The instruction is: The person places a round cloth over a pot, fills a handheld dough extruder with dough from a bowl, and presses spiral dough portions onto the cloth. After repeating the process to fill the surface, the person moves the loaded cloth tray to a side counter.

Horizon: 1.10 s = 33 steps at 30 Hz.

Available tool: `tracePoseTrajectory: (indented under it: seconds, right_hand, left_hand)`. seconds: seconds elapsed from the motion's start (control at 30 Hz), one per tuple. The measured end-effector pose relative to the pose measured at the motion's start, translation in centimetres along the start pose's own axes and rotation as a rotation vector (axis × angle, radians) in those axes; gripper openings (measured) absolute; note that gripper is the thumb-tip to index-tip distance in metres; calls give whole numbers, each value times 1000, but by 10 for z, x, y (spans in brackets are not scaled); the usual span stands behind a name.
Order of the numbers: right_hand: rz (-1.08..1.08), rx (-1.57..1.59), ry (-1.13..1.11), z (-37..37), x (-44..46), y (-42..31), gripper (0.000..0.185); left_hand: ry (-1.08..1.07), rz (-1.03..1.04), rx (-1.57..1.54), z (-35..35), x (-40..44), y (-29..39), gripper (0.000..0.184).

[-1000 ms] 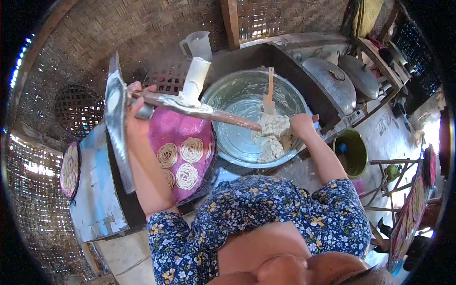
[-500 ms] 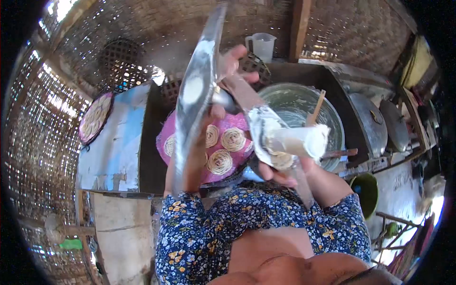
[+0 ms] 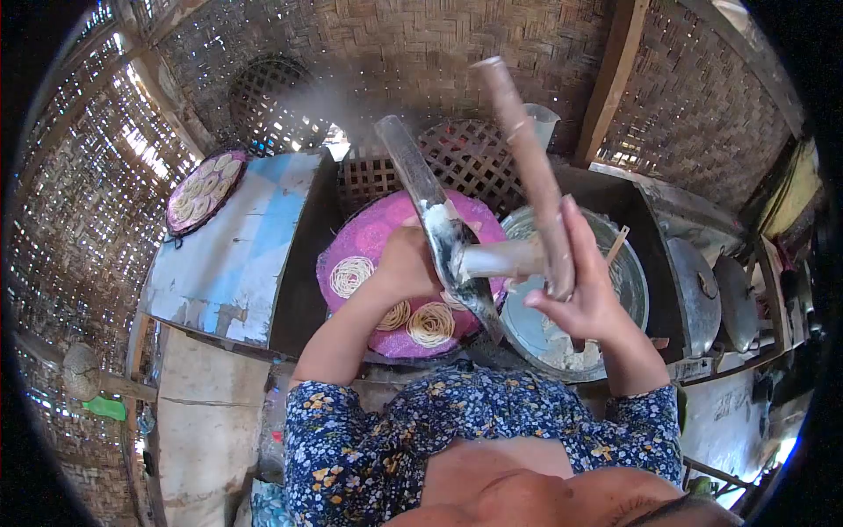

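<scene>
A hand noodle press spans my two hands, made of two long bars with a pale cylinder between them. My left hand is closed around the dark, dough-smeared bar at the cylinder's left end. At the other end, my right hand has its fingers stretched and thumb apart, palm against the brown wooden bar. Below the left hand, coiled noodle nests lie on a round pink mat. A basin with pale dough stands beneath the right hand.
A second round tray of nests sits on the blue-and-white tabletop at left. Woven baskets and a white jug stand behind. To the right are metal pot lids. A wooden stick leans in the basin.
The press's two parts, apart earlier, have come together at the cylinder. My right hand has moved up from the lower bar to the right-hand bar. The view has shifted.
</scene>
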State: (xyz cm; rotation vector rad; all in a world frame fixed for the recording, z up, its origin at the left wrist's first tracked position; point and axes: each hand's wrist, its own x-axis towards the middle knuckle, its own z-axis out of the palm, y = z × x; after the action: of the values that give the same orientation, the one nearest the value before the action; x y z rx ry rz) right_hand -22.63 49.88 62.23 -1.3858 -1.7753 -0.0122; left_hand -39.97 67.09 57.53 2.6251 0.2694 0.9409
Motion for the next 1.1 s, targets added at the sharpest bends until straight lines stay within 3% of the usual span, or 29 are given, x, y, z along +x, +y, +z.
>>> tracePoseTrajectory:
  seconds: [0.03,0.17,0.3,0.4,0.5,0.6,0.7,0.73,0.77,0.8,0.87,0.93,0.97,1.0,1.1]
  right_hand:
    - [-107,-181,-9,1,4,-5,91]
    - [-186,-204,-31,5,5,-6,83]
    - [-190,-218,-56,7,3,-3,85]
    - [-132,-188,-66,12,0,1,86]
    - [-91,-177,-62,21,-2,6,89]
    - [-1,-144,-66,32,-2,18,94]
    - [39,58,-163,17,20,32,103]
    - [313,572,-204,15,21,41,110]
    - [415,835,-229,16,20,52,105]
    - [588,924,-428,9,6,75,102]
    - [720,1081,-643,11,-16,93,98]
    - [631,1247,-657,19,-29,91,97]
    - [641,1308,-693,17,-26,85,98]
    - [653,1369,-730,15,-23,79,99]
    - [672,1462,-833,6,-15,74,99]
  left_hand:
    - [-1,-18,26,0,1,2,35]
    - [14,-11,218,3,6,6,28]
    - [101,12,-6,17,9,3,31]
    - [27,-96,75,26,9,0,38]
    - [-170,-228,36,30,12,1,70]
    - [-105,-249,20,38,17,-4,70]
    - [77,-279,-210,40,22,-12,46]
    - [14,-276,-159,34,26,-14,55]
    - [50,-232,-307,45,30,-30,58]
    - [94,-184,-455,66,34,-54,61]
    - [-157,-300,-424,5,45,-8,76]
    - [-224,-125,-1202,-17,55,-22,89]
    - [-145,161,-1704,-16,71,-41,89]
    - [-124,242,-2010,-35,85,-21,90]
    - [-281,732,-1976,-40,115,-12,93]
